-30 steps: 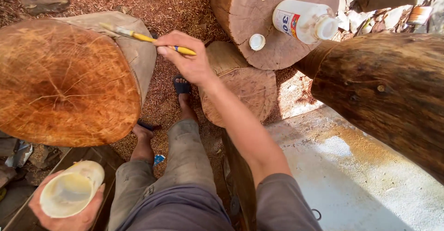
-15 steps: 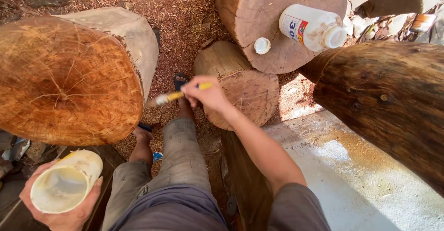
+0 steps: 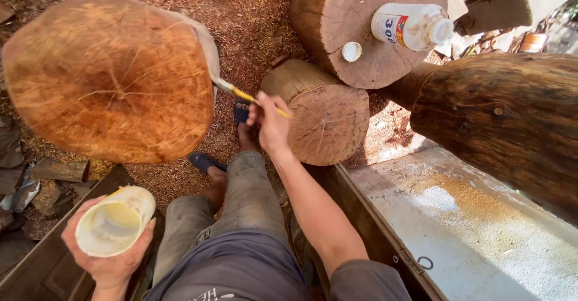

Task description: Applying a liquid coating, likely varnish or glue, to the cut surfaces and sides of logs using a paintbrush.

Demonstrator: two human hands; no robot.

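So the right hand (image 3: 271, 123) is pinched shut around a yellow-handled brush (image 3: 248, 96), bristle end touching the right edge of the big log (image 3: 111, 78), right where the cut face meets the bark. The left hand (image 3: 105, 259) is down low, fingers wrapped closed around a white cup (image 3: 114, 221) tipped toward the camera, and you can see pale yellowish liquid inside, looks maybe half full but hard to say.

How far along? My guess is somewhere in the middle. The cut face looks a rich orange-brown with a slightly wet look over most of it, so I'd say the face is largely coated, and the brush is working the rim now. I can't tell if the bark side or the far edge has had anything. The 2 smaller logs behind it, the small log (image 3: 316, 117) just past the right hand and the pale log (image 3: 361, 27) further back, look dry and pale by comparison, so untouched as far as I can see.

On the pale log there's a white bottle (image 3: 412, 25) lying on its side with its cap (image 3: 351, 51) off beside it. Sawdust (image 3: 253, 18) all over the ground
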